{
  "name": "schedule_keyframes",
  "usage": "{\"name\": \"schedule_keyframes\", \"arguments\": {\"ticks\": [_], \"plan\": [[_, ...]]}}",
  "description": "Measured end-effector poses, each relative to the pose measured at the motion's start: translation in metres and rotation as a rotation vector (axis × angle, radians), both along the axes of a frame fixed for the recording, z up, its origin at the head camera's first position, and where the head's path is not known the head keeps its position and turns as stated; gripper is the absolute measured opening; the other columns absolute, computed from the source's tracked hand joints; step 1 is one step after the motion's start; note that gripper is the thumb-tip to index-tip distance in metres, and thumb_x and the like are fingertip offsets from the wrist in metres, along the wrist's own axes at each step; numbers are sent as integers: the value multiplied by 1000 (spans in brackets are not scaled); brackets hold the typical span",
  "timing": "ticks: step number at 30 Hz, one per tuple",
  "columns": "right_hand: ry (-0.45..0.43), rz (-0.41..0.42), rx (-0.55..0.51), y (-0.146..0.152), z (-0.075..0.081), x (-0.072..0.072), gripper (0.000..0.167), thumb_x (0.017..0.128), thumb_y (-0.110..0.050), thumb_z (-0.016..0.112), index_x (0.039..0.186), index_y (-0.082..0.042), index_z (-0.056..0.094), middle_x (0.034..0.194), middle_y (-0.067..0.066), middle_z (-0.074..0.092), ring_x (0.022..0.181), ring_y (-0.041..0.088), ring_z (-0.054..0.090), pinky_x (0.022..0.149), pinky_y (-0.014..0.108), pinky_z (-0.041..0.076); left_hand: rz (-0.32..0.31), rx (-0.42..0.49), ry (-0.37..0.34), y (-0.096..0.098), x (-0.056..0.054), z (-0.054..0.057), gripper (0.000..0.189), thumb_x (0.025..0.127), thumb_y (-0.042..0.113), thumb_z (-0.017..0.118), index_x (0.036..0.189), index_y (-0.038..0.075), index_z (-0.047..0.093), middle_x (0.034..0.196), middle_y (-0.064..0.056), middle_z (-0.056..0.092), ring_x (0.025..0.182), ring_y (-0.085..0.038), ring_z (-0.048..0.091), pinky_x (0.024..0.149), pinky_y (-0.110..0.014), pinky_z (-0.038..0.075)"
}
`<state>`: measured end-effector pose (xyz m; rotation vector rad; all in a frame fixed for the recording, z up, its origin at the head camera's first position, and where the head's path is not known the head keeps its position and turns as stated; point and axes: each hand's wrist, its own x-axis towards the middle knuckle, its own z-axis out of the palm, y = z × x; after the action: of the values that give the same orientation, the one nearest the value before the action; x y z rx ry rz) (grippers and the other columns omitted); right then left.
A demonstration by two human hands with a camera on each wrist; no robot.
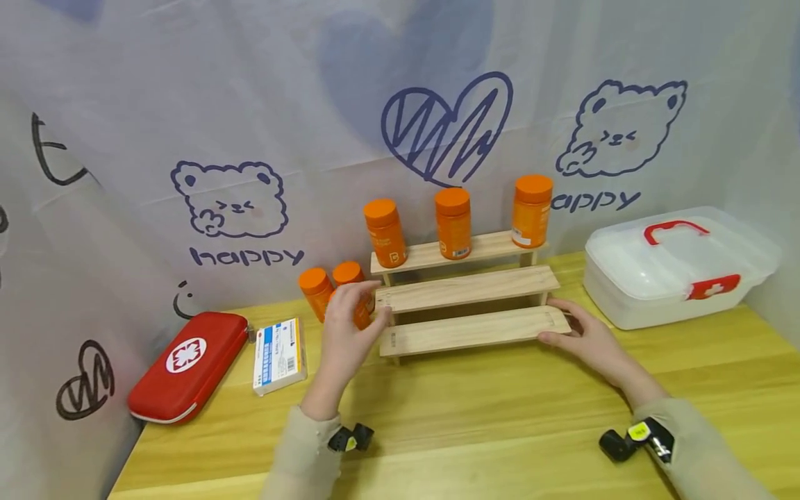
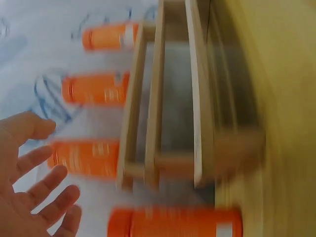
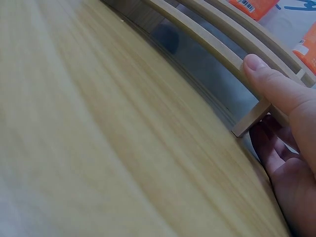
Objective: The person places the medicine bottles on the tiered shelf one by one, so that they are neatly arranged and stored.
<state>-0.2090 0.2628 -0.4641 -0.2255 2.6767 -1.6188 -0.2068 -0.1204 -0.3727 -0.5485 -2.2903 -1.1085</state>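
Observation:
A three-tier wooden shelf rack (image 1: 475, 332) stands on the table, with three orange bottles (image 1: 453, 223) upright on its top tier. My right hand (image 1: 587, 337) grips the right end of the lowest tier. Its thumb (image 3: 271, 81) lies along the front edge, and the other fingers are behind the end. At the rack's left end is my left hand (image 1: 351, 323), its fingers spread and holding nothing in the left wrist view. Two more orange bottles (image 1: 315, 288) stand beside the rack on the left, one partly hidden by that hand. The left wrist view is blurred.
A red zip case (image 1: 194, 368) and a white-and-blue medicine box (image 1: 279, 355) lie on the left of the table. On the right stands a white box (image 1: 675, 271) with a red handle. A printed cloth (image 1: 350, 139) hangs behind the rack.

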Motion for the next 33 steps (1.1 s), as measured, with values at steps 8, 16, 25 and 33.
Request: {"name": "schedule_keyframes", "arguments": {"ticks": [8, 16, 25, 33], "plan": [[2, 3, 17, 1, -2, 0, 76, 87, -39, 69, 147, -9, 33, 143, 26, 36, 121, 40, 46, 97, 49, 39, 124, 47, -97, -47, -19, -16, 42, 83, 19, 75, 122, 8, 61, 121, -10, 50, 109, -29, 44, 88, -44, 37], [10, -10, 41, 1, 0, 1, 75, 86, -39, 70, 147, -11, 34, 140, 26, 40, 118, 37, 49, 90, 30, 44, 48, 108, -197, -60, -31, -38, 48, 82, 18, 77, 125, 11, 57, 125, -12, 42, 107, -28, 44, 91, -52, 40], [38, -6, 60, 1, 0, -2, 74, 88, -38, 69, 146, -9, 34, 141, 27, 40, 119, 39, 49, 94, 48, 41, 40, 103, -253, -62, -39, -48, 59, 81, 9, 77, 133, 10, 50, 124, -17, 46, 101, -30, 51, 90, -48, 45], [10, -7, 43, 0, 1, 0, 76, 87, -38, 69, 147, -9, 33, 143, 27, 36, 122, 41, 45, 98, 52, 37, 35, 144, -303, -61, -39, -50, 58, 82, 3, 74, 133, 12, 49, 122, -16, 46, 100, -31, 52, 92, -47, 45]]}}
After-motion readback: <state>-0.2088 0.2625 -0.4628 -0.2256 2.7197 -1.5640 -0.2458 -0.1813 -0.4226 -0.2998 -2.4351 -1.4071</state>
